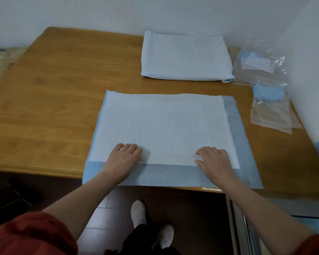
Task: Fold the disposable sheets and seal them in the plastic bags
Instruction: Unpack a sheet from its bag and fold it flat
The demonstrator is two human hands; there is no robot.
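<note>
We see a thin, crinkled disposable sheet (166, 129), white with a blue border, lying flat at the near edge of a wooden table (53, 85). Our left hand (124, 159) and right hand (213, 161) press palm-down on its near part, fingers together. Beyond the sheet lies a folded stack (185, 57); to the sheet's right, clear crinkly plastic bags (271, 107), apparently holding something blue.

Wooden table (53, 92): sheets (164, 129), bags (271, 111)

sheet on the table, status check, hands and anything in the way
Left hand and right hand flat on spread sheet, gripping nothing. Folded sheet behind it. Plastic bags off right. Nothing in the way.
</note>
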